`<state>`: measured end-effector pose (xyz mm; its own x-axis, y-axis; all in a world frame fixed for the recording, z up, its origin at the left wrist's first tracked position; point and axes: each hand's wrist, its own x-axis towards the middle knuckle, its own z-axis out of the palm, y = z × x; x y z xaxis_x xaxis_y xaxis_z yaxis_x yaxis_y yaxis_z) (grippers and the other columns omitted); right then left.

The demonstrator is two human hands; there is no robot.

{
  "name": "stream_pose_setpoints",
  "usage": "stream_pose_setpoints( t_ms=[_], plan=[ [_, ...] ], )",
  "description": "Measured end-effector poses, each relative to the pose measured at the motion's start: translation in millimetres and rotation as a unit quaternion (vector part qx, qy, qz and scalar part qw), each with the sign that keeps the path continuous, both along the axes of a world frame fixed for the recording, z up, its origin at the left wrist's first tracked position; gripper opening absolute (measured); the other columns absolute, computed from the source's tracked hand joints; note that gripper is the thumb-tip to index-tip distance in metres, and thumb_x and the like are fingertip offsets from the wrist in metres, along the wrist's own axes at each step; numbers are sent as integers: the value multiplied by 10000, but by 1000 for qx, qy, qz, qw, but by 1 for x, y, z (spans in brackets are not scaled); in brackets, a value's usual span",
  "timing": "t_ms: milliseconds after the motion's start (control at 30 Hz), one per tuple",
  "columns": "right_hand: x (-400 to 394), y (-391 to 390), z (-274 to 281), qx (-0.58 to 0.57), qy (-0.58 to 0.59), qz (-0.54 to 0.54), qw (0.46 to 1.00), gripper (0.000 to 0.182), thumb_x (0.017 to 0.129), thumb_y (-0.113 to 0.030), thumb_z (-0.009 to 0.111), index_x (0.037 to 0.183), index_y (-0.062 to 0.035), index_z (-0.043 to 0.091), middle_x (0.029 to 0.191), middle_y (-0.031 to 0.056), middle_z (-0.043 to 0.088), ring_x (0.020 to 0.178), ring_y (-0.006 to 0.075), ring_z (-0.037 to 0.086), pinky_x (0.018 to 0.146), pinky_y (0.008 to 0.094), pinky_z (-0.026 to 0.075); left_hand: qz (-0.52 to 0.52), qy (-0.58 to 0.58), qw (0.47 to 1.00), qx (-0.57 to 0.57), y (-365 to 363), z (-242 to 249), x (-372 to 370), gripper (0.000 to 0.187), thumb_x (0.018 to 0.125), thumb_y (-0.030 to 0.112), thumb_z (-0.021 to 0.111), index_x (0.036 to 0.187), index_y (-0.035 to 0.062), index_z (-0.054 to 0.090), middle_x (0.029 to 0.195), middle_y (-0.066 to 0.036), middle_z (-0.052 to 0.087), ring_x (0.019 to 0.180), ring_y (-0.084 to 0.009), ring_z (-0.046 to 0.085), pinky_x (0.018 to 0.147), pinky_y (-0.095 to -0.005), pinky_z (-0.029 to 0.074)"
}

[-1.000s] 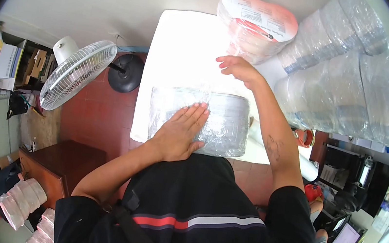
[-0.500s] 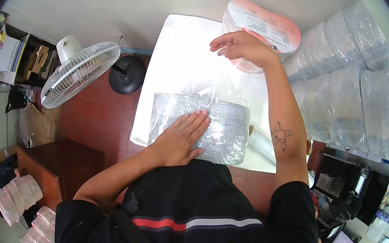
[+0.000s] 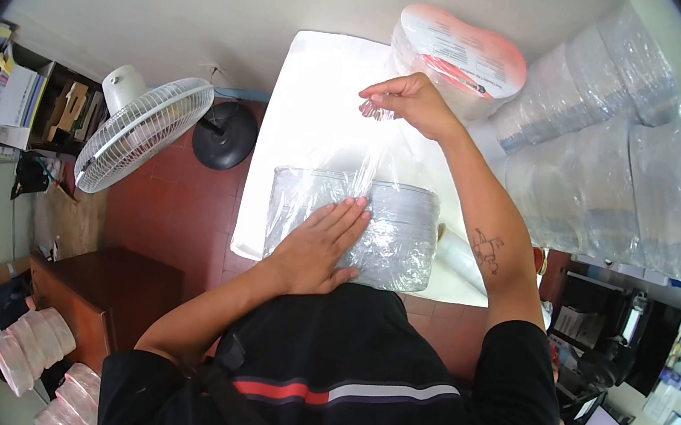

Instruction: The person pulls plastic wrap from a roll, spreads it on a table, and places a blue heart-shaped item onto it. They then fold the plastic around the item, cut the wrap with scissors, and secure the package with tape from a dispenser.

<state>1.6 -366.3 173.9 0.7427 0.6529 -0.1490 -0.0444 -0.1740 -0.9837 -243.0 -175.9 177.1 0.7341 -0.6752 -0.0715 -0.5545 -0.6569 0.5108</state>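
A grey stack wrapped in clear plastic lies at the near edge of the white table, close to my body. My left hand rests flat on top of it, fingers stretched out and pressing the wrap. Farther out, above the table, my right hand pinches a gathered end of clear plastic film. The film stretches down from those fingers to the stack near my left fingertips. What exactly the stack is made of is hidden under the shiny wrap.
Behind my right hand stands a wrapped stack with a red and white printed top. Large plastic-wrapped stacks fill the right side. A film roll lies right of the grey stack on the white table. A fan stands left.
My right hand has come slightly lower and nearer, its fingers closing on the gathered film, which now looks pulled taut. My left hand stays on the stack.
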Motion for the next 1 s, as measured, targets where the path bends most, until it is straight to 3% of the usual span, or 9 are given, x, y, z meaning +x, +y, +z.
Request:
stream_pose_setpoints(
  t_ms=[167,267,367,467,667,733,800,1000],
  plan=[
    [-15,-2,22,-12,-10,4,1000,184,938,-60,655,1094,-20,743,944,112,757,852,153,727,755,276,585,14,11,999,-27,1,-4,0,790,935,377,600,1507,-67,286,1603,-251,219,1487,-386,226,1207,-458,191],
    [-27,-5,37,-22,-10,0,1000,185,941,-64,652,1097,-17,740,960,113,756,892,166,731,789,286,591,57,-33,997,-41,-1,-5,4,603,944,311,607,1448,20,452,1533,-188,412,1413,-332,410,1113,-432,349],
    [-42,-10,51,-32,-16,8,999,189,944,-60,648,1103,-6,736,975,116,755,926,178,729,820,293,590,140,-24,985,-98,-10,-17,16,360,896,184,668,1231,53,647,1322,-113,638,1218,-244,615,918,-389,480],
    [-66,-14,58,-8,-33,0,999,184,933,-45,657,1090,8,737,983,122,755,924,170,724,829,294,584,154,-107,976,-112,-15,-18,22,217,854,130,704,1064,77,710,1144,-53,727,1054,-179,697,770,-350,495],
    [-138,-28,79,-38,-160,-1,986,182,911,9,633,1060,7,738,1009,153,752,891,158,727,819,287,570,144,-194,967,-86,-18,-26,19,183,843,127,704,1019,87,728,1054,-57,743,958,-201,714,770,-336,476],
    [-167,-27,68,-13,-176,-17,984,206,884,39,627,1055,-1,735,1002,172,743,890,199,738,810,305,575,120,-127,984,-34,-12,-24,17,207,823,113,654,1019,75,707,1019,-84,735,903,-236,704,772,-358,479],
    [-198,-27,48,7,-249,-32,968,317,830,78,615,1117,-16,713,1036,198,725,936,310,728,808,328,583,110,-90,990,-14,-9,-27,15,212,807,107,634,1005,65,699,987,-102,728,860,-258,695,781,-376,480],
    [-262,-27,10,-87,-300,-70,947,342,861,55,597,1164,-62,702,1172,144,701,1164,278,650,1066,465,455,65,-105,986,-109,-2,-18,21,137,793,106,662,903,33,703,951,-129,719,829,-286,682,825,-427,486]
  ],
)
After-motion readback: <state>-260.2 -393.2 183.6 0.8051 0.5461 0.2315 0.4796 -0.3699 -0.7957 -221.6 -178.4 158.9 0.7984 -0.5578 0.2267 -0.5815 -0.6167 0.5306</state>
